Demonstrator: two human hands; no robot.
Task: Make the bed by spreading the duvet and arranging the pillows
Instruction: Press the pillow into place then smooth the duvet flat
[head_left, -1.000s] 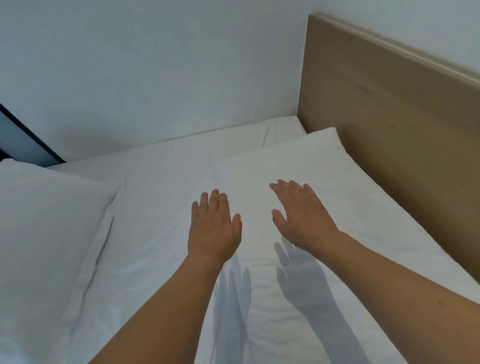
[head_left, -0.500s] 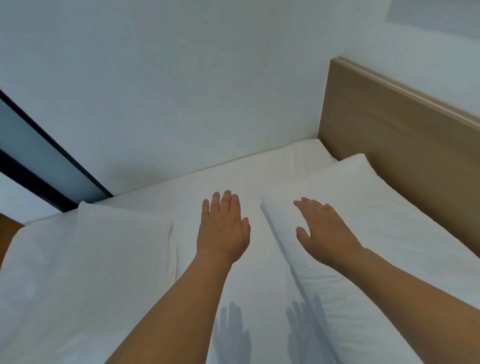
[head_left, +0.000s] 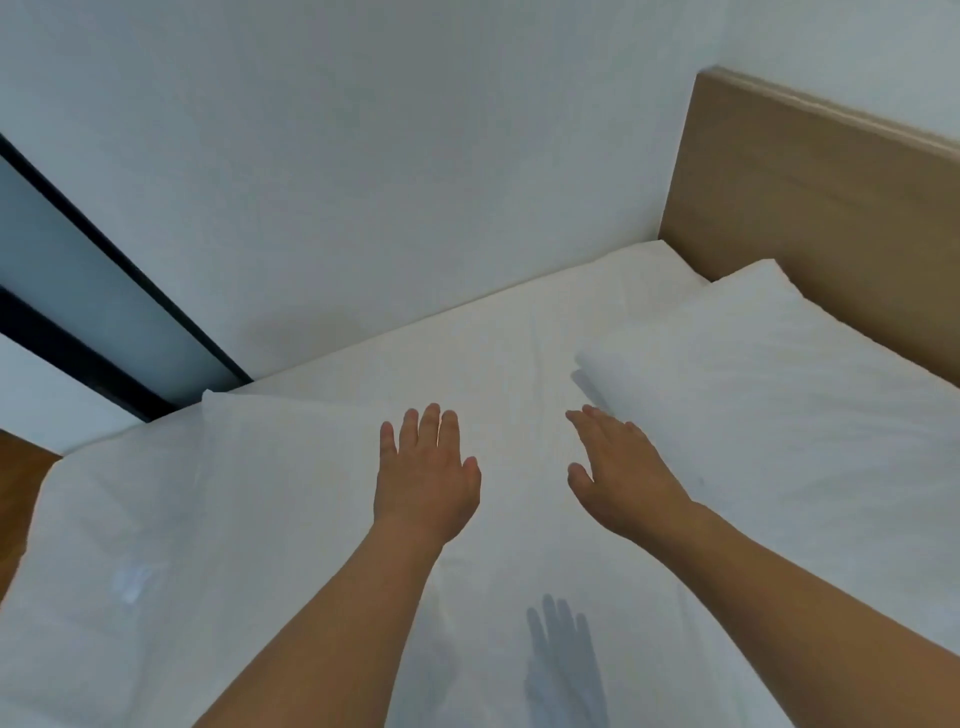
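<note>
So both hands are flat and empty right now, left hand (head_left: 423, 480) and right hand (head_left: 621, 480) hovering fingers-straight above the sheet (head_left: 467, 353), holding nothing. One pillow (head_left: 789, 415) sits by the headboard (head_left: 810, 208), long axis running along it, far corner toward the wall; the other pillow (head_left: 208, 519) lies well apart at left. I'd say grab that one by both short ends and set it parallel, just beside the first.
</note>
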